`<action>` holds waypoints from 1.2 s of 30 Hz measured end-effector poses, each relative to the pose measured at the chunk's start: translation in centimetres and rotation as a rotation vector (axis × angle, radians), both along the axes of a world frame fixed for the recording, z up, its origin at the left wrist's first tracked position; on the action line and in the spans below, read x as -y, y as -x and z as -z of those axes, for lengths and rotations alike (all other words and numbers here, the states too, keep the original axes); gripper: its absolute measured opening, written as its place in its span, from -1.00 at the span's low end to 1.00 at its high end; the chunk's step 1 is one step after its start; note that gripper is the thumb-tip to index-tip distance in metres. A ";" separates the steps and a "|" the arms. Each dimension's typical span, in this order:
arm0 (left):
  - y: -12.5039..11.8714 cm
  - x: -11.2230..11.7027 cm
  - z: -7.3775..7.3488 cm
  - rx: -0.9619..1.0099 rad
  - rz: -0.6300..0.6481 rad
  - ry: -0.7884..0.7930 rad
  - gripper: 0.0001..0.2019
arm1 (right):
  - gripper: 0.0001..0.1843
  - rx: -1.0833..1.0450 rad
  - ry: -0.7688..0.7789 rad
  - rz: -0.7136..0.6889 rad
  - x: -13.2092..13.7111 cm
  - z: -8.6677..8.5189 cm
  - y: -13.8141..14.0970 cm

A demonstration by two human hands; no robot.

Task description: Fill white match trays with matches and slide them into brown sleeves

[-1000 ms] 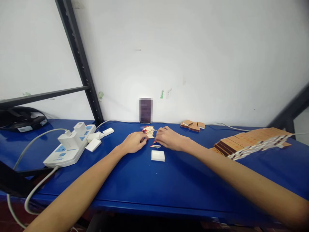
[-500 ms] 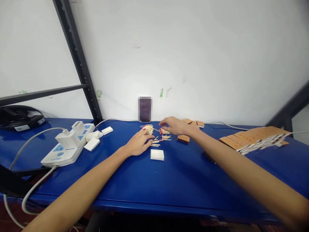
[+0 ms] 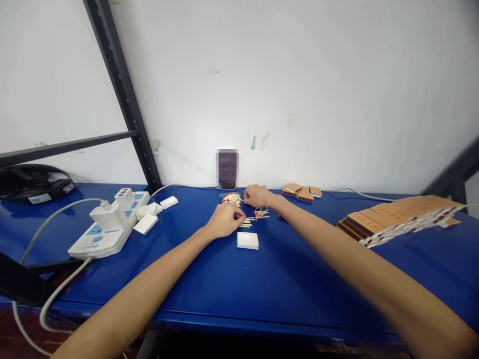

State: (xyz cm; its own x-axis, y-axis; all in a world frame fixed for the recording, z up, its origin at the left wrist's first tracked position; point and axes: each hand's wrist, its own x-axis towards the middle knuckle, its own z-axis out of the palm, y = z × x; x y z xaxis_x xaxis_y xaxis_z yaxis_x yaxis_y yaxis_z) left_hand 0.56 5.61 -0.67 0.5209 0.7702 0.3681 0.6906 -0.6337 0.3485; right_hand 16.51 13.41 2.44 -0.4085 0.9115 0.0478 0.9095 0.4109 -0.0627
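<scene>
A heap of red-tipped matches (image 3: 232, 199) lies on the blue table (image 3: 262, 279) near the back wall, with loose matches (image 3: 259, 214) scattered to its right. My left hand (image 3: 224, 221) rests curled beside the loose matches, fingertips pinched over them. My right hand (image 3: 256, 196) is closed at the heap's right edge, fingers bent onto the matches. A small white box tray (image 3: 247, 240) lies just in front of both hands.
A white power strip (image 3: 108, 224) with cables and small white boxes (image 3: 145, 224) sits at left. Brown matchbox sleeves (image 3: 301, 192) lie behind my right arm, and a long row of them (image 3: 396, 217) at right. A dark shelf upright (image 3: 123, 94) rises at left.
My right hand went out to the right and came back to the match heap. Loose matches now lie spread right of the heap. My left hand has curled and shifted slightly right.
</scene>
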 end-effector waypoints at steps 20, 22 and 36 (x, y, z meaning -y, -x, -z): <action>0.5 0.4 0.0 0.081 0.048 0.018 -0.79 | -0.71 -0.312 0.150 0.088 6.2 -1.3 -4.7; 0.6 0.4 0.0 0.085 0.051 0.015 -0.78 | -0.69 -0.301 0.132 0.104 5.6 -1.4 -4.5; 3.2 -0.6 -0.6 0.209 -0.248 -0.125 -0.77 | -0.71 0.100 -0.050 -0.331 2.2 -0.8 -3.6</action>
